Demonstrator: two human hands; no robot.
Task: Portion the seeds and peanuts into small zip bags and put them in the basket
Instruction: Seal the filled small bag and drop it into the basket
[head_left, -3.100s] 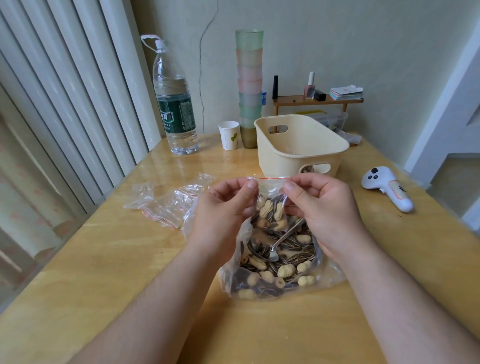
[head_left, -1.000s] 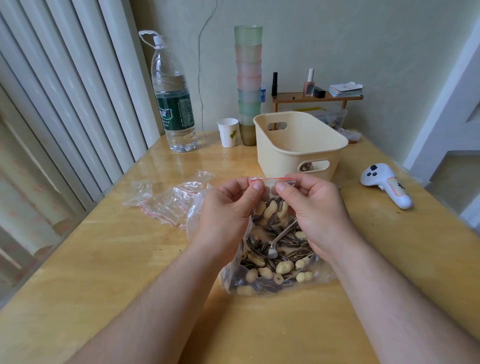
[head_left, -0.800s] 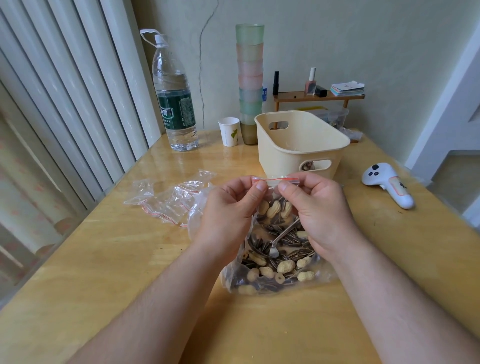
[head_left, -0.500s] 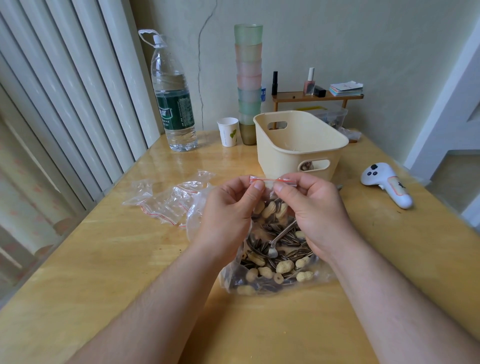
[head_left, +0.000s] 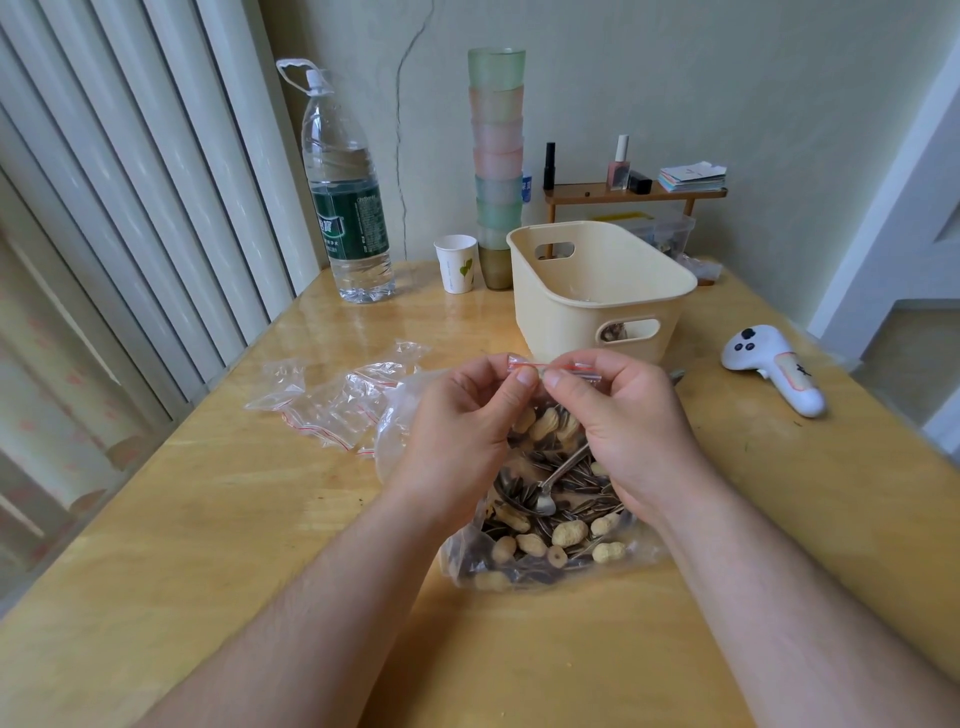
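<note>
My left hand (head_left: 457, 431) and my right hand (head_left: 618, 426) pinch the red zip strip of a small zip bag (head_left: 545, 423) with peanuts and seeds inside, held upright above the table. Under it lies a large clear bag (head_left: 550, 540) of sunflower seeds and peanuts with a metal spoon (head_left: 558, 480) in it. The cream plastic basket (head_left: 597, 291) stands just behind my hands; something dark shows through its front handle slot. A pile of empty small zip bags (head_left: 332, 400) lies to the left.
At the back of the wooden table (head_left: 208, 519) stand a large water bottle (head_left: 345, 192), a paper cup (head_left: 457, 262), a tall stack of coloured cups (head_left: 496, 156) and a small wooden shelf (head_left: 634, 192). A white controller (head_left: 774, 369) lies at the right.
My fingertips have come closer together along the red zip strip of the small bag, which sits slightly higher than 3 seconds ago. Everything else has stayed put.
</note>
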